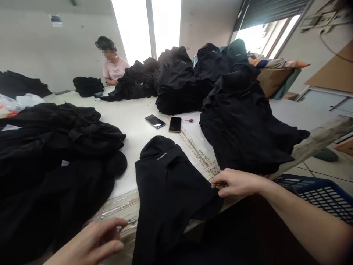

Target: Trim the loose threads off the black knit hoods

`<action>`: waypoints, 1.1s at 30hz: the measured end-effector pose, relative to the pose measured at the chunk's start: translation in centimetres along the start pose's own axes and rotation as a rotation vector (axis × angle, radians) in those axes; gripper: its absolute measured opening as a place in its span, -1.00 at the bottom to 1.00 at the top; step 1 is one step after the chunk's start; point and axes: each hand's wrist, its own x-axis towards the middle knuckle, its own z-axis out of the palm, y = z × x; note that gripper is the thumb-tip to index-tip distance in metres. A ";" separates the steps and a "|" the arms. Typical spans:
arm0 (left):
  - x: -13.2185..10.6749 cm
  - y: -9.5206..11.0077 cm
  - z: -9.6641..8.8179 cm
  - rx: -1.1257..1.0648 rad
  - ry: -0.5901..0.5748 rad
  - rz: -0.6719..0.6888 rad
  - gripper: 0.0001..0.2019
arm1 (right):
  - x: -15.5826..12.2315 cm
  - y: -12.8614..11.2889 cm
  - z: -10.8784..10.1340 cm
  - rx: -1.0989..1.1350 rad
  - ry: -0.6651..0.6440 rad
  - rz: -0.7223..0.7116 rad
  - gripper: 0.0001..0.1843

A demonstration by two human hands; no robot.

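Note:
A black hooded garment [165,184] with small pale lettering under its hood lies spread on the white table [132,125], its lower end reaching the near edge. My right hand [234,183] is at the garment's right corner, fingers curled and thumb pressed in. Something small and metallic shows between those fingers, too hidden to name. To the left of the garment, my left hand [96,239] hovers by the table edge, thumb and forefinger apart, holding nothing I can see. A heap of black garments [60,154] spreads beyond it.
Two phones [175,124] lie mid-table. Stacked dark garments [242,121] stand at the right, with more piles [179,81] behind. A blue plastic basket [320,195] sits below the right edge. Across the table is another person [116,68] in a pink shirt.

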 end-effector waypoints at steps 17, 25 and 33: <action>15.2 11.6 8.0 0.117 0.270 0.354 -0.85 | 10.3 -2.5 3.3 0.094 0.371 -0.049 -0.89; 15.0 9.0 7.0 -0.084 0.221 0.183 -0.73 | 9.0 -1.7 7.0 0.131 0.455 -0.102 -0.92; 11.5 7.5 2.9 -0.475 0.429 0.085 -0.53 | 4.0 -0.5 5.3 0.389 0.662 0.083 -0.88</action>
